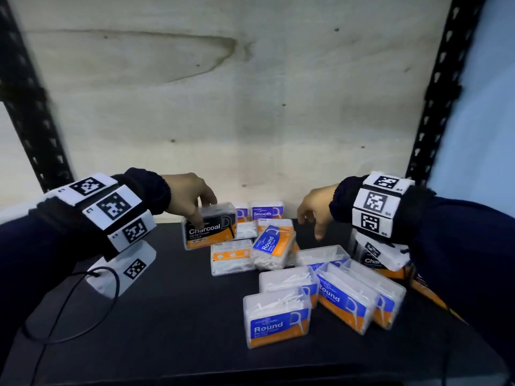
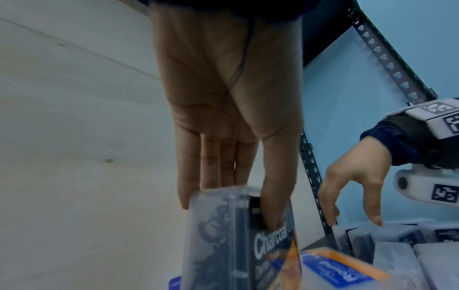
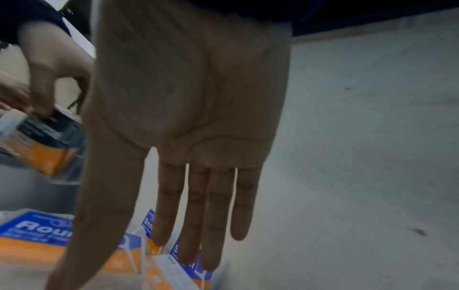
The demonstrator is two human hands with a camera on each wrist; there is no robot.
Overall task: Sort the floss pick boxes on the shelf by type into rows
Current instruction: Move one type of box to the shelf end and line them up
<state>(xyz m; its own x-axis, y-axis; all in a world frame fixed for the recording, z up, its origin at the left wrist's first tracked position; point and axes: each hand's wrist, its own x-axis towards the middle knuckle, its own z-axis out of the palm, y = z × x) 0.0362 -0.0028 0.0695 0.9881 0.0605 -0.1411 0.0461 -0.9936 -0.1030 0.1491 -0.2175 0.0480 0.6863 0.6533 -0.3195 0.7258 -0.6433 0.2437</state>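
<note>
My left hand [image 1: 195,203] grips a black and orange Charcoal box [image 1: 209,227] from above, thumb on its front, held above the shelf; the left wrist view shows the same Charcoal box [image 2: 238,241] under my left hand [image 2: 223,157]. My right hand [image 1: 313,215] hovers open, fingers straight and pointing down over the back right of the pile, holding nothing; its fingers [image 3: 198,225] hang above two Smooth boxes [image 3: 188,261]. A Smooth box [image 1: 267,211] stands at the back wall. A tilted Round box [image 1: 274,246] lies mid-pile. Several Round boxes [image 1: 277,320] sit in front.
The black shelf [image 1: 167,302] has bare surface on the left half. Another Charcoal box [image 1: 372,260] is partly hidden under my right wrist. Black perforated uprights [image 1: 437,101] flank the pale wooden back panel [image 1: 250,107]. A cable [image 1: 69,302] hangs from my left wrist.
</note>
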